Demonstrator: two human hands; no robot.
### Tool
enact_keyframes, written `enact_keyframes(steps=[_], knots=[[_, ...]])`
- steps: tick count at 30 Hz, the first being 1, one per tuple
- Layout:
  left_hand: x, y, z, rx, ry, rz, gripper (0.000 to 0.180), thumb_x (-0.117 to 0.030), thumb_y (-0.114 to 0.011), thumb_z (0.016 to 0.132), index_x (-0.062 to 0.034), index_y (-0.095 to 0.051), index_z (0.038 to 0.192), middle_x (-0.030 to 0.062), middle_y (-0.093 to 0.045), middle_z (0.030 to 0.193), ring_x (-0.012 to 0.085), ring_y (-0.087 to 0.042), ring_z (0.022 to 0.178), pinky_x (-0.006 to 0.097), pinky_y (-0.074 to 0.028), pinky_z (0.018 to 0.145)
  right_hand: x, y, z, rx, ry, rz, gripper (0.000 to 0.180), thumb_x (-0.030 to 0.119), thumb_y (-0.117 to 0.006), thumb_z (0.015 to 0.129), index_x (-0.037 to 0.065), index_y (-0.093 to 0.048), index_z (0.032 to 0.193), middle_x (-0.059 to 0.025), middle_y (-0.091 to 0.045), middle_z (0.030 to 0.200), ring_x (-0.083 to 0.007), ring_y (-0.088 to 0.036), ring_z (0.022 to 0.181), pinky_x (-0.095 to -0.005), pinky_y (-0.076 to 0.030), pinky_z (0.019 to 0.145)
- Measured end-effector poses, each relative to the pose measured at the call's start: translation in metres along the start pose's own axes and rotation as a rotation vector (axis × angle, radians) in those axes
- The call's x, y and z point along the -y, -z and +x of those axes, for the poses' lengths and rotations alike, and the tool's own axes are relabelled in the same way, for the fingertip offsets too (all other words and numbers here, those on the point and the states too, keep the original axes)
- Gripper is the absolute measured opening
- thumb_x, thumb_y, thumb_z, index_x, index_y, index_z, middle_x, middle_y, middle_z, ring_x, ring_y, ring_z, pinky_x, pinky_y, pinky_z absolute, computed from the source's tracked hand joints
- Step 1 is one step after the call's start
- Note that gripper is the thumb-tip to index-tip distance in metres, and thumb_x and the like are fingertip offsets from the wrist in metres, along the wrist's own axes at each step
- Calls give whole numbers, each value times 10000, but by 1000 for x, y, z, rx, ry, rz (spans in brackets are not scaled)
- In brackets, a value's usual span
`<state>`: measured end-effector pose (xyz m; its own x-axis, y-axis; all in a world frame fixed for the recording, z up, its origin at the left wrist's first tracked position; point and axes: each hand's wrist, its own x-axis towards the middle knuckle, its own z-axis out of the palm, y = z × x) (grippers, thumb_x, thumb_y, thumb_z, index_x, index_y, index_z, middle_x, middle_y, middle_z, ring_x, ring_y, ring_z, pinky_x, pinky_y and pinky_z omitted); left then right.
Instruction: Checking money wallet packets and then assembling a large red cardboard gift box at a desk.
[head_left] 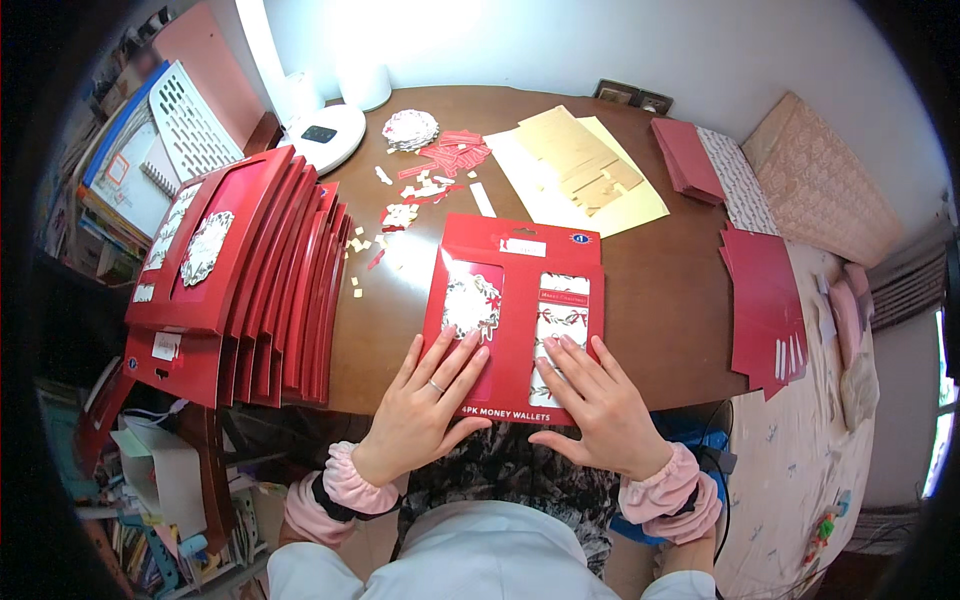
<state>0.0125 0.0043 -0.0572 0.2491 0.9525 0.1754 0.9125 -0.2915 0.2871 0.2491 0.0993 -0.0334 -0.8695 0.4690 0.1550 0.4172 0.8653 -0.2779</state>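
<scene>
A red money wallet pack (516, 330) lies face up near the table's front edge. Two windows in its front show a wreath-shaped tag on the left and a patterned strip on the right. My left hand (425, 405) rests flat over its lower left part, fingers apart, a ring on one finger. Across the lower right window lies my right hand (600, 405), also flat with fingers spread. Neither hand grips anything. My fingers hide parts of both windows.
Many similar red packs (215, 280) stack at left. Loose cut-outs (410, 130), red strips (458, 152) and yellow sheets (575, 165) lie at the back. Red cards (765, 310) and patterned sheets (735, 175) sit at right. A white lamp base (330, 140) stands back left; a bed (790, 470) adjoins the right.
</scene>
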Motion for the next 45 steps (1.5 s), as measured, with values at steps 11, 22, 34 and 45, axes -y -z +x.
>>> enact_keyframes(steps=[11,22,34,45], knots=[[15,8,-2,-291,409,-1184,668,-53,-515,931,10,-151,1487,182,-182,1539,272,-226,1418,377,-209,1140,-43,-5,-1,-343,-492,705,575,49,-591,895,-65,-343,1400,-223,-428,1398,-279,-506,1225,-341,-488,925],[17,25,26,-515,373,-1244,481,56,-494,915,41,-406,1387,135,-530,1324,152,-512,1162,280,-392,1005,-28,16,16,-766,-206,965,652,-189,-465,805,1,-359,1420,-99,-387,1441,-210,-406,1290,-334,-413,1027],[28,11,39,-720,283,-781,289,36,-546,912,55,-572,1199,100,-670,997,133,-613,912,263,-472,822,-42,-10,5,-695,-167,975,468,-122,-457,913,-40,-407,1371,-111,-520,1323,-200,-494,1233,-310,-412,1006],[47,-6,35,-562,372,-715,291,-19,-549,931,68,-564,1208,73,-644,1065,128,-571,966,264,-456,866,-57,-21,4,-597,-272,894,469,-128,-453,900,-13,-435,1355,-92,-559,1269,-165,-524,1171,-290,-433,963]])
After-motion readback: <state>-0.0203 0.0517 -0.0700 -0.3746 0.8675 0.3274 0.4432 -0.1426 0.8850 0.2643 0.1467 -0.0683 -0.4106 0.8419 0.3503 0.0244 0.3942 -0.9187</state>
